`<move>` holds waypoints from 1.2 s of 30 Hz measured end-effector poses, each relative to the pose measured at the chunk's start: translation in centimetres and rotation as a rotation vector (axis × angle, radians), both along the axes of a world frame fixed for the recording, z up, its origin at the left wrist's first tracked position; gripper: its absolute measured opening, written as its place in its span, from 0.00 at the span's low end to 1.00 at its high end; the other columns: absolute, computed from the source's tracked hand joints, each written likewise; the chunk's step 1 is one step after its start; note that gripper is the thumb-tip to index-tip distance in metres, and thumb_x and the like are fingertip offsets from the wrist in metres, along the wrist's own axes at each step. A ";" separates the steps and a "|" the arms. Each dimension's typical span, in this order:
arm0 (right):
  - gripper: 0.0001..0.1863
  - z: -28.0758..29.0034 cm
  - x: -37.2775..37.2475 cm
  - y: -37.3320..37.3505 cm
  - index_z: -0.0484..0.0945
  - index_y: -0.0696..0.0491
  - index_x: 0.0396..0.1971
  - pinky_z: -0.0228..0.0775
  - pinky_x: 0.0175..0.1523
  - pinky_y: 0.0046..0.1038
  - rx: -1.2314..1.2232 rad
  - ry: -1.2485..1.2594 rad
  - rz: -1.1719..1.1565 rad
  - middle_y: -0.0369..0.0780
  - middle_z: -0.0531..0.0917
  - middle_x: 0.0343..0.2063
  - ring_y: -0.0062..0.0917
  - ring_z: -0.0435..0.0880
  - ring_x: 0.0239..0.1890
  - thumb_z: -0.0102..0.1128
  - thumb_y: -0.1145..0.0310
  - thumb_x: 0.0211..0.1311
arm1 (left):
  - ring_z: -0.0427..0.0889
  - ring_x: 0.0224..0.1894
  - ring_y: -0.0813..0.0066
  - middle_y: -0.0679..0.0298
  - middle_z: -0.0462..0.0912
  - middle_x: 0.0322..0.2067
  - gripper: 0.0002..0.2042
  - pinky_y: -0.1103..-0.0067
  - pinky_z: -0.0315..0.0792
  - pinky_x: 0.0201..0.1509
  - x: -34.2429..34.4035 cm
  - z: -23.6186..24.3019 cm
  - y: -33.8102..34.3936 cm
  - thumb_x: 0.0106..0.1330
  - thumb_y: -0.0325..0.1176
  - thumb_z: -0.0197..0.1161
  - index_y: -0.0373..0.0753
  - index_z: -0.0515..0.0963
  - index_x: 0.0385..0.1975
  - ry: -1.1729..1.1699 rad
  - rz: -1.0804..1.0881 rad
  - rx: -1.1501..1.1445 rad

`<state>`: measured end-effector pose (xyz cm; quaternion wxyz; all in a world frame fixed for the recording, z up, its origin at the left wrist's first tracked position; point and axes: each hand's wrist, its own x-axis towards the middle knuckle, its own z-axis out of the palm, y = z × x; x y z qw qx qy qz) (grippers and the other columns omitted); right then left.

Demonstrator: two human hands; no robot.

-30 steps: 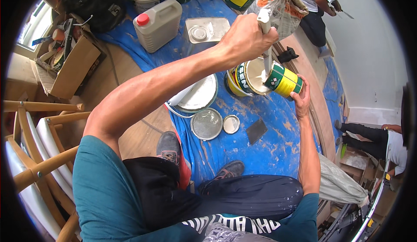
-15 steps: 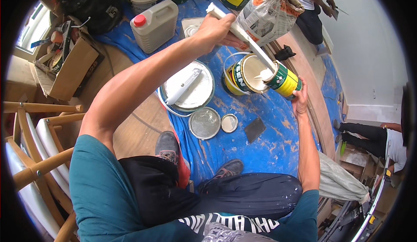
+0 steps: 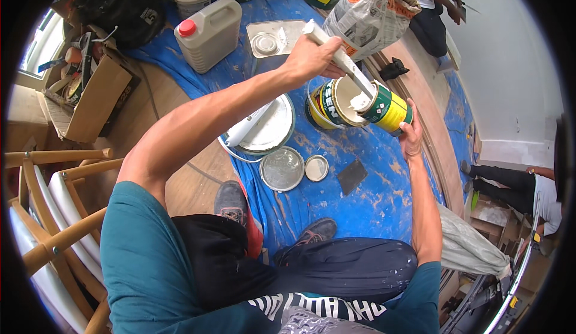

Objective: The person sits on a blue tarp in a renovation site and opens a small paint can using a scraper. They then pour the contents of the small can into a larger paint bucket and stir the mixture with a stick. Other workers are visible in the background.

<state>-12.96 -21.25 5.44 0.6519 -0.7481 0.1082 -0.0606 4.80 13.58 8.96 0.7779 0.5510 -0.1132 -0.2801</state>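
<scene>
My left hand (image 3: 313,58) is closed around a flat white paint-smeared stick (image 3: 358,77), whose lower end is inside the mouth of a small green-and-yellow paint can (image 3: 390,111). My right hand (image 3: 411,133) grips that can by its base and keeps it tilted, mouth toward the left. White paint clings at its rim. Beneath the mouth stands a larger open paint can (image 3: 321,107) with a wire handle and pale paint on its inner wall. To its left is a round white-topped bucket (image 3: 277,130), with a white handled tool (image 3: 247,128) lying across it.
Two round lids (image 3: 282,169) (image 3: 316,168) and a dark square sheet (image 3: 352,177) lie on the blue tarp (image 3: 372,214). Behind are a rectangular tin (image 3: 264,40), a red-capped jug (image 3: 209,34) and a paper sack (image 3: 369,16). Wooden chairs (image 3: 54,232) stand left; other people work at right.
My left hand has shifted slightly right and down with the stick, uncovering more of the rectangular tin. The small can has moved slightly left, still tilted in my right hand.
</scene>
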 end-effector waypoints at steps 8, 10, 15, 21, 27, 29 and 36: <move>0.50 -0.5 0.0 -1.2 0.57 0.57 0.77 0.57 0.76 0.34 -0.124 -0.098 0.006 0.44 0.69 0.69 0.32 0.70 0.70 0.68 0.61 0.53 | 0.89 0.27 0.70 0.53 0.88 0.28 0.19 0.73 0.85 0.34 -3.0 3.3 1.0 0.74 0.41 0.59 0.25 0.81 0.43 -0.383 0.228 0.067; 0.49 0.1 0.2 -0.7 0.58 0.59 0.76 0.57 0.76 0.34 -0.231 -0.115 0.021 0.44 0.69 0.69 0.32 0.69 0.70 0.71 0.61 0.55 | 0.89 0.27 0.68 0.52 0.87 0.26 0.19 0.70 0.82 0.34 -2.7 4.2 1.5 0.74 0.42 0.60 0.26 0.81 0.40 -0.487 0.205 0.210; 0.48 0.8 0.6 1.4 0.57 0.59 0.75 0.57 0.76 0.34 -0.230 -0.096 0.054 0.43 0.67 0.69 0.32 0.67 0.71 0.72 0.66 0.56 | 0.88 0.26 0.64 0.51 0.86 0.25 0.18 0.68 0.82 0.35 -1.8 5.7 1.7 0.72 0.41 0.59 0.27 0.82 0.36 -0.594 0.249 0.276; 0.49 0.0 0.6 0.4 0.56 0.55 0.77 0.57 0.76 0.35 0.017 -0.054 -0.016 0.40 0.67 0.69 0.32 0.68 0.71 0.68 0.66 0.54 | 0.92 0.32 0.60 0.40 0.88 0.36 0.20 0.73 0.90 0.36 0.9 5.0 3.6 0.73 0.38 0.57 0.20 0.78 0.45 -0.302 0.187 0.165; 0.49 -0.1 0.7 -0.2 0.56 0.53 0.77 0.57 0.76 0.37 0.054 -0.025 -0.021 0.40 0.68 0.69 0.32 0.69 0.71 0.66 0.66 0.53 | 0.92 0.37 0.52 0.35 0.86 0.39 0.23 0.71 0.90 0.41 2.5 3.2 3.9 0.74 0.39 0.54 0.17 0.75 0.47 0.016 0.180 0.091; 0.49 -0.1 0.7 -0.4 0.56 0.53 0.77 0.57 0.76 0.36 0.077 -0.010 -0.025 0.40 0.68 0.69 0.32 0.69 0.71 0.65 0.66 0.53 | 0.92 0.39 0.50 0.33 0.85 0.42 0.23 0.70 0.91 0.44 3.3 1.6 3.9 0.77 0.39 0.52 0.16 0.71 0.50 0.108 0.161 0.051; 0.49 0.1 1.6 0.2 0.56 0.56 0.77 0.58 0.76 0.33 -0.034 0.000 0.032 0.42 0.68 0.70 0.31 0.68 0.71 0.64 0.65 0.53 | 0.91 0.39 0.51 0.32 0.85 0.43 0.24 0.71 0.91 0.41 2.5 -3.6 0.7 0.77 0.38 0.50 0.14 0.70 0.52 0.380 -0.002 -0.021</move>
